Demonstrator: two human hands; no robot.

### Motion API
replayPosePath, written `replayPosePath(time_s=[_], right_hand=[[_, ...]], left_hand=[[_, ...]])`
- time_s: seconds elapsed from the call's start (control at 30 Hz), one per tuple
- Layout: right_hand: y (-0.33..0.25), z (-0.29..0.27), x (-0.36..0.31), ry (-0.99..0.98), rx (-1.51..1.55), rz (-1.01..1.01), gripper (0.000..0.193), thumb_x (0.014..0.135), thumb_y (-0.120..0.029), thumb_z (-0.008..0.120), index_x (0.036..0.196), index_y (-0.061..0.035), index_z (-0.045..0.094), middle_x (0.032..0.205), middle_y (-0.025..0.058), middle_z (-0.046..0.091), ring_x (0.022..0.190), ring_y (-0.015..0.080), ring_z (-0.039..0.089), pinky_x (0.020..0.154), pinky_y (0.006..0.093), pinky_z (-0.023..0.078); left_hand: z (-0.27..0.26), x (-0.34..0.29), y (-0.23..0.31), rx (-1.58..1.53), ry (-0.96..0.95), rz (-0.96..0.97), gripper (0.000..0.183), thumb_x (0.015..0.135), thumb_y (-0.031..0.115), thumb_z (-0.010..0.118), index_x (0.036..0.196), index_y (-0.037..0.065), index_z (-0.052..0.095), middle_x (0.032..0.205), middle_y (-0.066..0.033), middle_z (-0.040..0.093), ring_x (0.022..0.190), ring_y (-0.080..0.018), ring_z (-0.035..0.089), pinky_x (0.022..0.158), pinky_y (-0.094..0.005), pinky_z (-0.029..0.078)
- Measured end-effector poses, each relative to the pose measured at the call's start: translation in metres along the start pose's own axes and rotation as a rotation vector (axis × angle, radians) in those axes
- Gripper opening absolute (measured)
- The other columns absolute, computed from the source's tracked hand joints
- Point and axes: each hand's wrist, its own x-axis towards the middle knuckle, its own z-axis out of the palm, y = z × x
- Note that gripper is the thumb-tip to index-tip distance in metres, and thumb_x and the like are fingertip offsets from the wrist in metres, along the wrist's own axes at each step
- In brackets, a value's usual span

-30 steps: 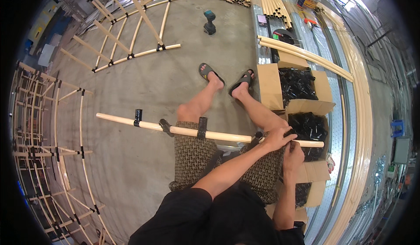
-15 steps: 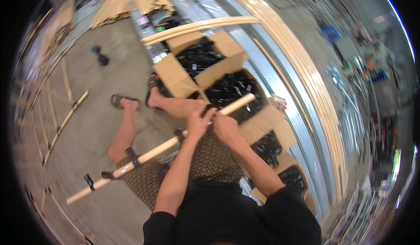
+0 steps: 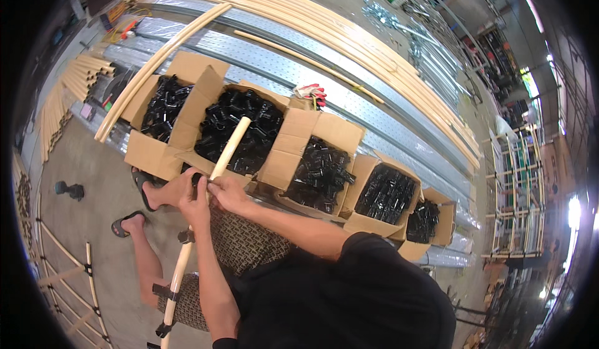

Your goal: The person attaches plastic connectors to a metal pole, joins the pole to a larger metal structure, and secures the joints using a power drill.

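A cream-coloured pipe [image 3: 231, 146] slants across my lap, its upper end over an open box of black fittings. My left hand [image 3: 194, 202] is closed around a black pipe joint [image 3: 197, 179] at the pipe's left side. Against the pipe's right side, my right hand [image 3: 229, 194] grips with thumb and fingers pressed together. The fingers partly hide the joint. Lower down the same pipe sit more black joints, one [image 3: 185, 235] beside my left forearm and another [image 3: 165, 293] by my knee.
Open cardboard boxes [image 3: 289, 127] filled with black joints [image 3: 240, 124] stand in a row ahead and to the right. Red-and-white gloves [image 3: 311, 93] lie behind them on metal planks [image 3: 262, 68]. Long cream pipes [image 3: 349, 43] stretch beyond. A jointed pipe frame [image 3: 90, 280] is at lower left.
My view has turned to the right, bringing more boxes into sight. The pipe now stands steeper in the picture. Both hands stay together on the pipe.
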Motion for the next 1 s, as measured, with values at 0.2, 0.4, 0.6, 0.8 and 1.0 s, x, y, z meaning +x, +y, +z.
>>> replayPosePath(time_s=[0.2, 0.4, 0.6, 0.8, 1.0], right_hand=[[0.003, 0.011, -0.008, -0.020, 0.847, 0.425, 0.023, 0.104, -0.018, 0.055, 0.085, -0.0061, 0.059, 0.068, 0.0029, 0.056, 0.053, 0.0136, 0.050, 0.048, 0.0296, 0.040], [0.012, 0.019, 0.003, -0.082, 1.372, 0.633, 0.017, 0.105, -0.021, 0.056, 0.094, -0.0088, 0.059, 0.073, -0.0018, 0.056, 0.058, 0.0109, 0.050, 0.053, 0.0255, 0.043], [-0.017, -0.079, -0.034, -0.342, 0.640, 0.302, 0.033, 0.099, -0.038, 0.068, 0.105, -0.0057, 0.067, 0.084, 0.0048, 0.068, 0.072, 0.0151, 0.067, 0.060, 0.0278, 0.054], [0.077, -0.351, -0.120, 0.715, 0.283, 0.324, 0.034, 0.095, -0.032, 0.072, 0.108, -0.0011, 0.073, 0.092, 0.0126, 0.075, 0.077, 0.0206, 0.073, 0.069, 0.0328, 0.058], [0.293, -0.469, -0.199, 1.355, 0.438, 0.612, 0.015, 0.098, -0.012, 0.063, 0.101, 0.0026, 0.067, 0.082, 0.0134, 0.070, 0.061, 0.0229, 0.069, 0.050, 0.0334, 0.055]], left_hand=[[-0.004, -0.001, -0.003, -0.017, 0.004, -0.114, 0.026, 0.097, 0.012, 0.072, 0.117, -0.004, 0.072, 0.085, -0.0008, 0.069, 0.072, -0.0042, 0.058, 0.062, -0.0214, 0.047], [0.004, 0.000, 0.020, 0.016, -0.030, -0.075, 0.023, 0.100, 0.011, 0.069, 0.115, -0.006, 0.067, 0.100, -0.0026, 0.060, 0.080, -0.0063, 0.058, 0.067, -0.0208, 0.047], [0.004, -0.002, 0.026, 0.270, -0.086, 0.105, 0.034, 0.099, 0.011, 0.068, 0.126, -0.009, 0.060, 0.106, -0.0021, 0.051, 0.094, -0.0117, 0.057, 0.081, -0.0242, 0.047], [-0.011, 0.031, -0.020, 0.422, -0.123, 0.046, 0.041, 0.100, 0.012, 0.066, 0.131, -0.011, 0.053, 0.126, -0.0101, 0.044, 0.114, -0.0204, 0.055, 0.098, -0.0330, 0.048], [-0.016, 0.036, -0.022, 0.424, -0.165, 0.025, 0.034, 0.101, 0.013, 0.065, 0.126, -0.009, 0.057, 0.121, -0.0088, 0.044, 0.103, -0.0185, 0.055, 0.089, -0.0288, 0.048]])
